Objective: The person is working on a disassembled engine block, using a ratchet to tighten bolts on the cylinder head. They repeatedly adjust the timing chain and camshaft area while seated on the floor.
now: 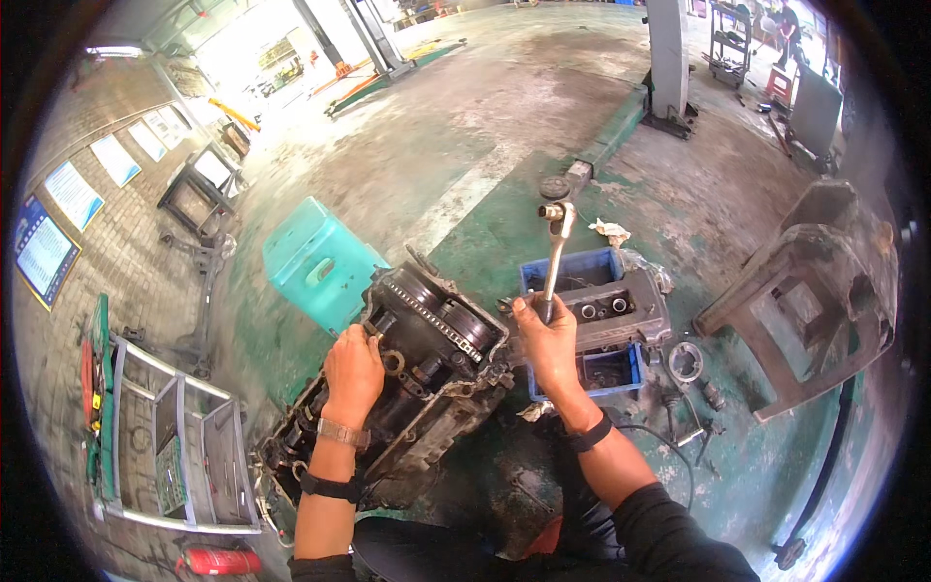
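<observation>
In my right hand (549, 341) is a ratchet wrench (554, 260), its handle in my closed fingers. It stands nearly upright, with a socket (553, 211) on its head at the top. My left hand (353, 372) is at the left side of a greasy, opened gearbox (454, 400). Its fingers are curled; whatever they may hold is hidden. Inside the gearbox, a metal chain belt (433, 321) runs along two round pulleys, with a ring-shaped part (393, 363) below them. The ratchet wrench is raised to the right of the gearbox, apart from it.
A teal plastic stool (320, 270) stands beyond the gearbox. To the right, a grey metal cover (626, 308) lies across a blue crate (628, 370), near a metal ring (685, 362) and loose parts. A dirty grey plastic seat (722, 308) is farther right; a metal rack (175, 524) is left.
</observation>
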`<state>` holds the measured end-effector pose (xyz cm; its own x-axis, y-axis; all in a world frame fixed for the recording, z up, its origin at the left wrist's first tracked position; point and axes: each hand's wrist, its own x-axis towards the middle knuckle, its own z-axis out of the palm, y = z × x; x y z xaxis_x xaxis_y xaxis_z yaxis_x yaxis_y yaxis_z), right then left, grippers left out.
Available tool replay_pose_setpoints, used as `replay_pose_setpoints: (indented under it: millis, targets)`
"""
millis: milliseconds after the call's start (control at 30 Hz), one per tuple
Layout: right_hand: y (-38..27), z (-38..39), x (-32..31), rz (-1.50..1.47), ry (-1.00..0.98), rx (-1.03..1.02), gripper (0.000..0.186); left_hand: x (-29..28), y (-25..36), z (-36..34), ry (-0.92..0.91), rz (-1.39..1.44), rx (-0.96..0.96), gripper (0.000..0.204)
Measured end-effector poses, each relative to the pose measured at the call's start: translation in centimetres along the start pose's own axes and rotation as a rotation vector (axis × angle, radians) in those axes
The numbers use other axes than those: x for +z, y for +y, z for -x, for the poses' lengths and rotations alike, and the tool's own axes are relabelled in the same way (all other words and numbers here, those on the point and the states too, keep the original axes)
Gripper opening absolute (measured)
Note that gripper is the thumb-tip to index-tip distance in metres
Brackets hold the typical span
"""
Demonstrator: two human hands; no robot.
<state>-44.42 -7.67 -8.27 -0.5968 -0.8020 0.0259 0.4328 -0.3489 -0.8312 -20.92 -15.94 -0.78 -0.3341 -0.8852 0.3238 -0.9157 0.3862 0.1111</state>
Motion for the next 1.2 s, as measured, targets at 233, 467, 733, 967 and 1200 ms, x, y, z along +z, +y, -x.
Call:
replay_pose_setpoints:
  millis: [233,467,733,967,1200]
  targets:
    - [-0.4,0.0,-0.4,0.05,-0.03,0.009,0.014,-0.4,-0.2,0.2,-0.048,0.035,0.066,0.014]
    - [-0.3,0.2,0.4,0.081,-0.032,-0.107,0.017,-0.4,-0.7,0.2,-0.087,-0.063,0.125,0.012]
    - [-0.5,0.5,0.2,0.108,-0.038,0.018,0.018,-0.2,-0.1,-0.1,-0.143,-0.187,0.051,0.018]
    - [0.2,0.3,0.3,0.071,-0.048,-0.097,0.014,-1.4,1.1,0.1,-0.161,-0.198,-0.022,0.02]
    - [0.9,0.0,0.2,0.171,-0.035,-0.041,0.015,-0.6,0.2,0.1,-0.136,-0.199,0.072,0.014]
